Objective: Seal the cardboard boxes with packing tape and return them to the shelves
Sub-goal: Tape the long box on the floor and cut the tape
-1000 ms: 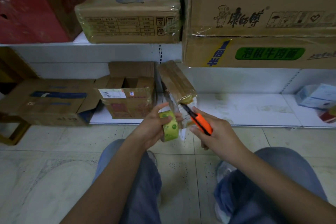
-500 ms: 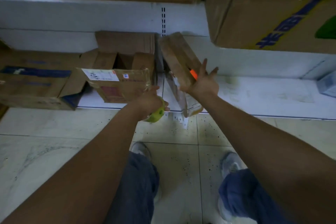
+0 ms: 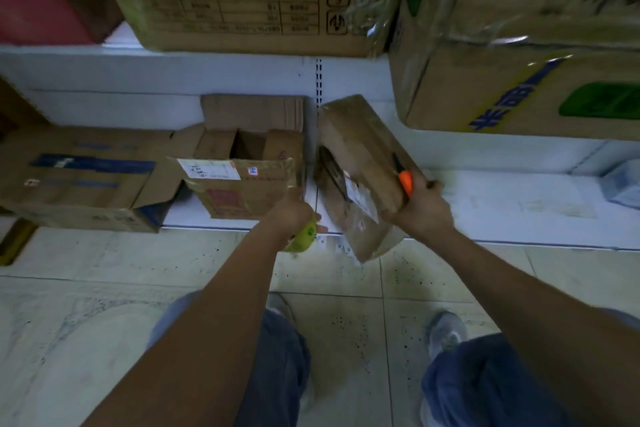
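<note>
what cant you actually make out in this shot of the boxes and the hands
- Head view, roll of tape: mostly hidden behind the left hand; how much tape is left cannot be told.
- Orange-handled cutter: the right hand covers most of the handle; blade state unclear.
- Tilted box: its label is blurred; whether its seams are sealed cannot be told.
- Open box: contents lost in shadow.
- Upper-shelf boxes: cut off by the top edge, print unreadable.

A pale, marble-patterned tiled floor (image 3: 104,322) with dark grout lines and scattered black specks fills the lower part of the view. Above it runs a low white metal shelf (image 3: 519,204), backed by a white panel with a slotted upright strip (image 3: 318,80). The light is dim.
</note>
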`<action>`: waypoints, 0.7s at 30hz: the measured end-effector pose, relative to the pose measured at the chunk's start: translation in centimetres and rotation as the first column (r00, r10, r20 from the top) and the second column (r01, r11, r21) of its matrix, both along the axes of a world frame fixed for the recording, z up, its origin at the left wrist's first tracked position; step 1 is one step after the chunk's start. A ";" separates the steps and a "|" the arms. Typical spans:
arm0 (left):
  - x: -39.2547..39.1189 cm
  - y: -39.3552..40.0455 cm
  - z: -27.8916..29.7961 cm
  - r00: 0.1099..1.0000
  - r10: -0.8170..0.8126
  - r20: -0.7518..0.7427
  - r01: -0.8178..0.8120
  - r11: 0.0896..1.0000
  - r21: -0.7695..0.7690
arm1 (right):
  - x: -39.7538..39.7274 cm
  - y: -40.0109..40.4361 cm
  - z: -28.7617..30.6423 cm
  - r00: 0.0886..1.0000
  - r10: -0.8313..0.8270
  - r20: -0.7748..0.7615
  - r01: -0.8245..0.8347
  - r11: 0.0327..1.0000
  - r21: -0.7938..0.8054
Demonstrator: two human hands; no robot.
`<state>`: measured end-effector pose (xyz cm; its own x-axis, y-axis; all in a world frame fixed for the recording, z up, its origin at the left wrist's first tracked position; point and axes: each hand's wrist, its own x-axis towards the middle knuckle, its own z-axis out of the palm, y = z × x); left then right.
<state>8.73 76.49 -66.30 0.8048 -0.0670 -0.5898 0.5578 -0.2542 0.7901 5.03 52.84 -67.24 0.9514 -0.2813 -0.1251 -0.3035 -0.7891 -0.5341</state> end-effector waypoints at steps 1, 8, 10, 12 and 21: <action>-1.3 0.0 0.8 1.000 -0.005 0.014 0.005 1.000 -0.012 | -1.8 -0.5 0.8 1.000 0.013 -0.002 -0.013 1.000 0.016; -11.8 3.3 3.4 0.972 0.212 -0.097 -0.223 0.967 -0.125 | -13.4 -2.9 6.5 0.993 0.113 -0.035 -0.111 0.992 0.065; -15.5 4.8 3.1 0.975 0.222 0.009 -0.221 0.973 -0.064 | -16.5 -2.9 7.3 0.988 0.148 -0.031 -0.145 0.985 0.092; -19.6 5.9 3.2 0.939 0.343 -0.012 -0.342 0.932 -0.124 | -19.2 -2.4 7.9 0.984 0.175 -0.032 -0.170 0.977 0.127; -26.7 11.1 8.6 0.813 0.572 0.105 -0.568 0.820 -0.067 | -23.8 1.7 16.0 0.935 0.310 0.173 -0.348 0.896 0.275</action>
